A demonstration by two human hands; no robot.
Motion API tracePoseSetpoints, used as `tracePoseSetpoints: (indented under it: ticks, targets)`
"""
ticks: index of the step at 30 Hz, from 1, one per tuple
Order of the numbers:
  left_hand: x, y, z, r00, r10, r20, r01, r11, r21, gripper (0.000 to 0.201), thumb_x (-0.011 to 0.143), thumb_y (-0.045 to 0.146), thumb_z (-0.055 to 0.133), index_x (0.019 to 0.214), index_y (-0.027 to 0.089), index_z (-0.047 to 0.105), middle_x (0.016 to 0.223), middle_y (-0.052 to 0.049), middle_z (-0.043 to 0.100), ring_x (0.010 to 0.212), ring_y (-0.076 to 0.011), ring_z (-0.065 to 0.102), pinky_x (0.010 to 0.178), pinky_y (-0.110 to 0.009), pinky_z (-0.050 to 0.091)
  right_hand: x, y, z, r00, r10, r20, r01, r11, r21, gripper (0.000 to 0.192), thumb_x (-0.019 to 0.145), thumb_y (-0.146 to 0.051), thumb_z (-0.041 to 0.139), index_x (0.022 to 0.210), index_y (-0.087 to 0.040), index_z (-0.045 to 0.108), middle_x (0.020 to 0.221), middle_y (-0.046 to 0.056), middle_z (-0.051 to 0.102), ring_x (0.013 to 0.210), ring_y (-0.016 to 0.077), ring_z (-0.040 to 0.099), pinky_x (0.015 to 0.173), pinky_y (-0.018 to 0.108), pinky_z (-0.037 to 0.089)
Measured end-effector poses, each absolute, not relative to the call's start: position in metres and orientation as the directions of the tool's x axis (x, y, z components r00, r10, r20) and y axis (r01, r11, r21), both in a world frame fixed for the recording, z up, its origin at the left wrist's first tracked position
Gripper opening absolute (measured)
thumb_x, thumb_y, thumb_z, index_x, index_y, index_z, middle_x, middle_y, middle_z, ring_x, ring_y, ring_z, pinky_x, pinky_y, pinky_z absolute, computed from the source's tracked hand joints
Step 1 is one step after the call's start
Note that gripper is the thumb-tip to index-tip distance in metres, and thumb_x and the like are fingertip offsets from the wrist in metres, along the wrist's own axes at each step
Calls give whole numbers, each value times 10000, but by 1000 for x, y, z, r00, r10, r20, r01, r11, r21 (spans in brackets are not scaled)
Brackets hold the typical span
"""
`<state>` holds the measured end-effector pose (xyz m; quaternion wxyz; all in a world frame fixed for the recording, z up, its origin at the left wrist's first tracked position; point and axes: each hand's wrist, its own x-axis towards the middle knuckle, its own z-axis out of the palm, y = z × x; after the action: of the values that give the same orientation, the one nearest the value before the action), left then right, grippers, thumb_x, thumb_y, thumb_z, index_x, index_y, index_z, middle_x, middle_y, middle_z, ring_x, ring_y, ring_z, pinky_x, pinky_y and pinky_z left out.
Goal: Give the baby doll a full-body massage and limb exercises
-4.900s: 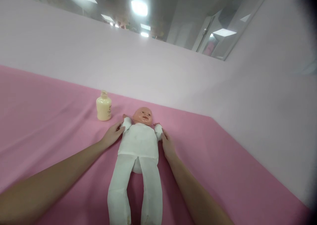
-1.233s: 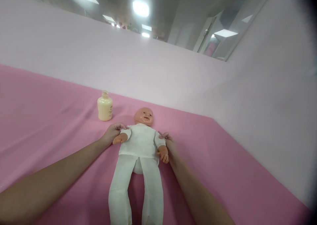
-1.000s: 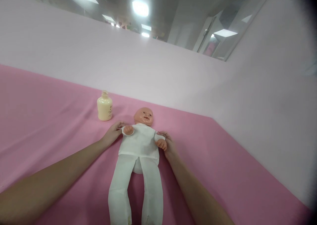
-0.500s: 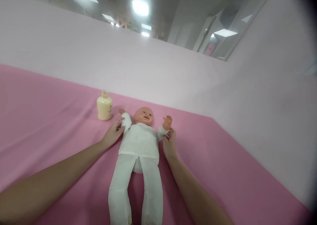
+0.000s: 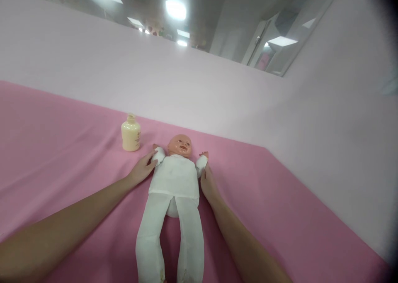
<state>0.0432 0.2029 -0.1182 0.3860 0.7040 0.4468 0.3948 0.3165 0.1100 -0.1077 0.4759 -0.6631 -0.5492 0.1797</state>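
1. Your left hand (image 5: 141,170) grasps the doll's (image 5: 174,179) sleeved arm at the centre of the frame, with the fingertips (image 5: 152,162) curled against the white sleeve and the palm low on the pink sheet (image 5: 62,150).
2. Your right hand (image 5: 209,184) grips the doll's other arm just right of centre, thumb and fingers pinched on the sleeve right below its small hand.
3. Both of your forearms run up from the bottom corners of the frame and close in on the doll's shoulders, the wrists almost flat on the sheet.
4. The doll lies on its back at mid-frame in a white suit. Its head points toward the top of the frame and its legs reach down to the bottom edge.
5. Half a second ago the doll's arm on the right of the frame was lifted, its hand clear above the sheet. Now both arms are laid out to the sides by its head, much as they lay about five seconds back.
6. A cream bottle (image 5: 130,132) stands upright on the sheet, up and left of the doll's head, near your left hand but apart from it.
7. A pale wall (image 5: 217,92) rises behind the sheet across the middle of the frame.
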Motion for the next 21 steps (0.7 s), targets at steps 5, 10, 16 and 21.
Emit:
tracePoseSetpoints:
  ticks: [5, 10, 16, 21]
  targets:
    - [43, 202, -116, 283, 937, 206, 348, -301, 888, 621, 862, 443, 489, 1420, 171, 471, 1438, -110, 544, 1285, -314, 527, 1094, -464, 385, 316, 110, -109, 325, 904, 278, 526, 72, -847, 614, 930, -414, 417, 1514, -254, 317, 1473, 81, 502, 1381, 265, 445, 1146, 477, 332]
    - [43, 202, -118, 293, 938, 183, 334, -280, 900, 640, 853, 467, 518, 1424, 184, 462, 1454, -113, 526, 1292, -326, 516, 1084, -478, 386, 314, 107, -102, 304, 913, 273, 510, 86, -856, 609, 916, -368, 439, 1510, -286, 336, 1454, 54, 529, 1343, 254, 487, 1135, 481, 344]
    - [41, 206, -124, 288, 932, 219, 244, -293, 925, 635, 832, 439, 556, 1415, 201, 473, 1424, -98, 556, 1241, -294, 557, 1050, -432, 418, 311, 106, -99, 279, 913, 299, 449, 151, -880, 599, 889, -337, 474, 1481, -323, 382, 1417, 20, 563, 1290, 226, 536, 1088, 441, 411]
    - [41, 208, -125, 291, 931, 220, 255, -297, 920, 608, 840, 409, 540, 1412, 212, 481, 1437, -96, 544, 1296, -304, 516, 1083, -452, 380, 317, 110, -107, 334, 904, 267, 485, 78, -871, 471, 877, -359, 494, 1336, -282, 565, 1222, 44, 685, 1163, 274, 609, 1023, 469, 449]
